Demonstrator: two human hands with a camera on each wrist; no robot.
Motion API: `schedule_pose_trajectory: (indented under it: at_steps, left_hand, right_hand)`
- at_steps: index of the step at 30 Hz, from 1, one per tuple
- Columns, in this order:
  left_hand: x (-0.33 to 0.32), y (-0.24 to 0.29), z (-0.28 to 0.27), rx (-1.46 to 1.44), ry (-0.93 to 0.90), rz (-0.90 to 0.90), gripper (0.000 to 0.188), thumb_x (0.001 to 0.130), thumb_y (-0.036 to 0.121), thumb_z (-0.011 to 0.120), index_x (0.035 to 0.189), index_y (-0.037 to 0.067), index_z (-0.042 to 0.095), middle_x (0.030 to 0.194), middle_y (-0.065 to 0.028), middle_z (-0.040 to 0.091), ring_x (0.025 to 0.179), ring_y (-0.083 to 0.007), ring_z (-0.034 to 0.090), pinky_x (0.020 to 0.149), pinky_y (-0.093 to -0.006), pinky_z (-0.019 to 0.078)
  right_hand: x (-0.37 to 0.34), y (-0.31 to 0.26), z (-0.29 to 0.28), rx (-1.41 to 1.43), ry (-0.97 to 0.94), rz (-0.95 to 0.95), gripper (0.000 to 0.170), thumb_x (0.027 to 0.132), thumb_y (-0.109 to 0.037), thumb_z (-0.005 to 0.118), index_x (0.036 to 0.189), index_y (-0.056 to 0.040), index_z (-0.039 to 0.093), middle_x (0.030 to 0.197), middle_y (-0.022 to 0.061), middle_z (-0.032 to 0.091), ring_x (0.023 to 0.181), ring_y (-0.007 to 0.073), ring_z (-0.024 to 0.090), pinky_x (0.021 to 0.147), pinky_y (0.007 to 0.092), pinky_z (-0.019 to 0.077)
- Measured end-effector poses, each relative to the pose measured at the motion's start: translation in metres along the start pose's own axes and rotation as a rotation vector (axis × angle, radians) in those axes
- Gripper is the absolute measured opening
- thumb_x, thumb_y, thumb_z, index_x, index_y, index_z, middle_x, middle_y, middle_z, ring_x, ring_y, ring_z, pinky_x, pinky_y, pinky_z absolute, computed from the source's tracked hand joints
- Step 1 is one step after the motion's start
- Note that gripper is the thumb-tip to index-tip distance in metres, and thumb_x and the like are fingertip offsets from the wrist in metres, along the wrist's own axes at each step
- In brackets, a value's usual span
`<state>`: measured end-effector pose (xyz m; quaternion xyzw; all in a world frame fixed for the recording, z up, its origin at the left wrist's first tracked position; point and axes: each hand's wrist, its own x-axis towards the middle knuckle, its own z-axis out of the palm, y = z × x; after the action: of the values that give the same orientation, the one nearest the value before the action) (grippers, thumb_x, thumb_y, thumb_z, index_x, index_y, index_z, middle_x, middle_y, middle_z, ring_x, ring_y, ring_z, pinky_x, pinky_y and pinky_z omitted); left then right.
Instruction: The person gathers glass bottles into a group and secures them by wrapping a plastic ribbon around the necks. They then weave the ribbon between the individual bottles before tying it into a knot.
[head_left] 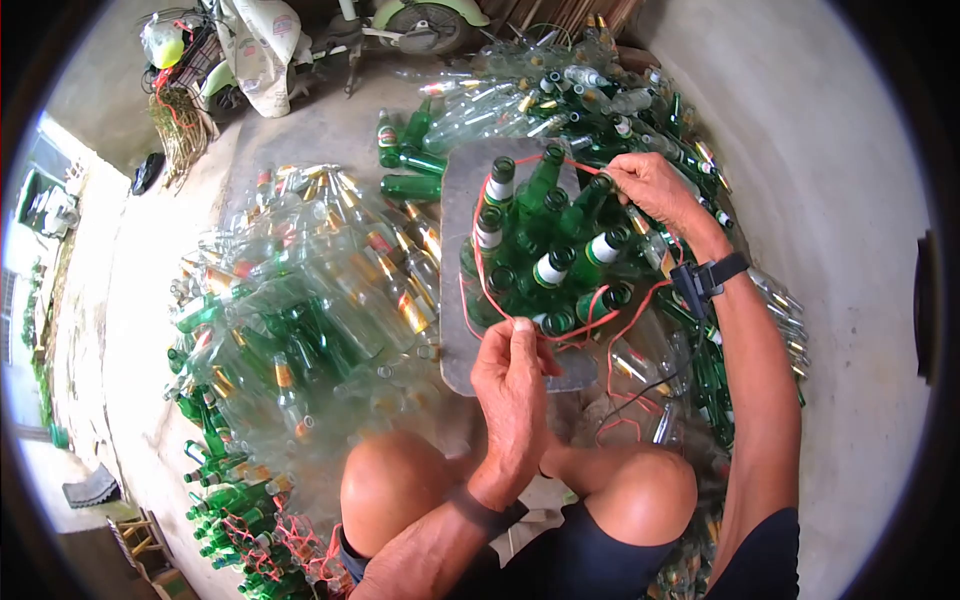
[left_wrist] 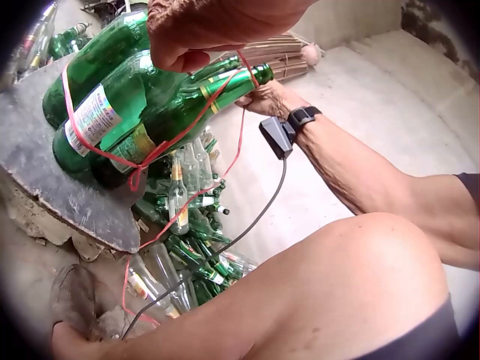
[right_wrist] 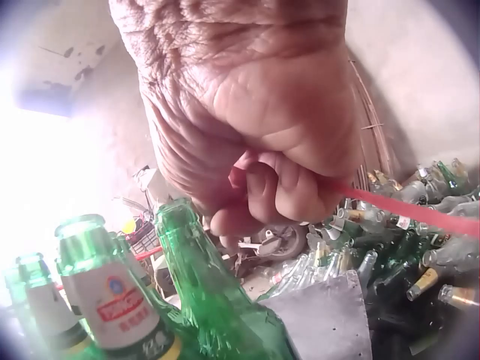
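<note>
Several green bottles stand upright in a bunch on a grey board. A red string loops around the bunch near the necks, and another strand circles the bodies lower down in the left wrist view. My left hand pinches the string between thumb and fingers at the near side of the bunch. At the far right, my right hand grips the string with curled fingers beside a bottle neck; in the right wrist view the string runs out of that hand.
Clear and green bottles lie piled on the left, with more heaped behind and along the right. A parked scooter and a white sack are at the back. A wall rises on the right.
</note>
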<state>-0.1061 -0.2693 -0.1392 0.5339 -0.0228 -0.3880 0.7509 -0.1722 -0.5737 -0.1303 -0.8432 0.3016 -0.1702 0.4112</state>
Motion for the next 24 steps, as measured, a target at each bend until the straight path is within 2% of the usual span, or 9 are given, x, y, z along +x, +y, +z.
schedule_pose_trajectory:
  at_steps: [2, 10, 13, 15, 16, 17, 19, 20, 24]
  left_hand:
    - [-0.001, -0.003, -0.009, 0.048, -0.044, 0.004, 0.025, 0.106, 0.026, 0.06, 0.103, 0.002, 0.064, 0.085, -0.0021, 0.064, 0.072, -0.0098, 0.057, 0.069, -0.0291, 0.0517]
    - [-0.009, -0.015, -0.015, -0.004, -0.058, 0.044, 0.021, 0.106, 0.023, 0.06, 0.104, 0.003, 0.065, 0.094, -0.0051, 0.069, 0.072, -0.0103, 0.062, 0.074, -0.0307, 0.0554]
    - [-0.022, -0.024, -0.018, 0.157, -0.183, 0.105, 0.022, 0.105, 0.02, 0.061, 0.113, 0.0, 0.066, 0.099, -0.0073, 0.071, 0.077, -0.0124, 0.065, 0.075, -0.0313, 0.0569]
    - [-0.031, -0.033, -0.006, 0.325, -0.226, 0.196, 0.025, 0.105, 0.014, 0.061, 0.121, -0.005, 0.062, 0.1, -0.0081, 0.071, 0.079, -0.0147, 0.066, 0.074, -0.029, 0.0544]
    - [-0.027, -0.042, -0.001, 0.363, -0.241, 0.367, 0.037, 0.103, 0.01, 0.062, 0.136, -0.005, 0.057, 0.112, -0.0147, 0.07, 0.088, -0.0204, 0.068, 0.078, -0.0311, 0.0557]
    - [-0.027, -0.049, 0.003, 0.364, -0.241, 0.369, 0.037, 0.103, 0.01, 0.062, 0.136, -0.005, 0.057, 0.112, -0.0147, 0.07, 0.088, -0.0204, 0.068, 0.078, -0.0311, 0.0557]
    - [-0.031, -0.043, 0.017, 0.6, -0.248, 0.301, 0.046, 0.102, 0.01, 0.062, 0.144, -0.004, 0.05, 0.122, -0.0225, 0.066, 0.095, -0.0307, 0.07, 0.08, -0.0365, 0.0561]
    - [-0.021, -0.059, 0.017, 0.734, -0.219, 0.536, 0.053, 0.104, 0.016, 0.06, 0.151, -0.002, 0.041, 0.109, -0.0242, 0.068, 0.087, -0.0251, 0.07, 0.079, -0.0372, 0.0557]
    - [-0.01, -0.062, 0.036, 0.791, -0.127, 0.648, 0.051, 0.106, 0.021, 0.057, 0.149, -0.002, 0.043, 0.108, -0.0272, 0.067, 0.088, -0.0358, 0.069, 0.081, -0.0437, 0.0543]
  right_hand:
    - [-0.016, 0.008, 0.004, -0.022, 0.036, -0.013, 0.029, 0.101, -0.022, 0.061, 0.081, -0.0017, 0.066, 0.064, -0.0024, 0.055, 0.061, 0.0061, 0.051, 0.056, 0.0274, 0.0407]
    - [-0.063, 0.009, 0.032, 0.005, 0.317, -0.058, 0.024, 0.102, -0.02, 0.061, 0.097, -0.0005, 0.073, 0.066, -0.0031, 0.055, 0.061, 0.0059, 0.05, 0.057, 0.0259, 0.0406]
    - [-0.073, 0.006, 0.038, 0.02, 0.376, -0.08, 0.021, 0.101, -0.015, 0.061, 0.096, 0.0015, 0.074, 0.066, -0.0026, 0.056, 0.061, 0.0056, 0.049, 0.056, 0.0262, 0.0392]
    - [-0.079, 0.006, 0.041, -0.04, 0.424, -0.081, 0.021, 0.1, -0.014, 0.062, 0.095, 0.0027, 0.073, 0.066, -0.0026, 0.057, 0.062, 0.0051, 0.048, 0.055, 0.0266, 0.0379]
    - [-0.082, 0.004, 0.042, -0.039, 0.426, -0.082, 0.021, 0.1, -0.014, 0.062, 0.095, 0.0027, 0.073, 0.066, -0.0026, 0.057, 0.062, 0.0051, 0.048, 0.055, 0.0266, 0.0379]
    - [-0.085, 0.003, 0.043, -0.044, 0.444, -0.082, 0.021, 0.1, -0.014, 0.062, 0.095, 0.003, 0.073, 0.066, -0.0023, 0.057, 0.062, 0.005, 0.047, 0.055, 0.0267, 0.0377]
    - [-0.091, 0.001, 0.046, -0.049, 0.463, -0.083, 0.02, 0.099, -0.013, 0.063, 0.094, 0.0032, 0.073, 0.066, -0.002, 0.057, 0.062, 0.005, 0.047, 0.055, 0.0268, 0.0375]
    - [-0.094, 0.0, 0.047, -0.055, 0.473, -0.075, 0.019, 0.099, -0.012, 0.062, 0.094, 0.0031, 0.073, 0.066, -0.0014, 0.057, 0.062, 0.0051, 0.047, 0.055, 0.027, 0.0375]
    - [-0.101, -0.003, 0.05, -0.075, 0.491, -0.094, 0.017, 0.098, -0.01, 0.062, 0.092, 0.0029, 0.072, 0.065, 0.0002, 0.055, 0.061, 0.0056, 0.046, 0.054, 0.0276, 0.0373]
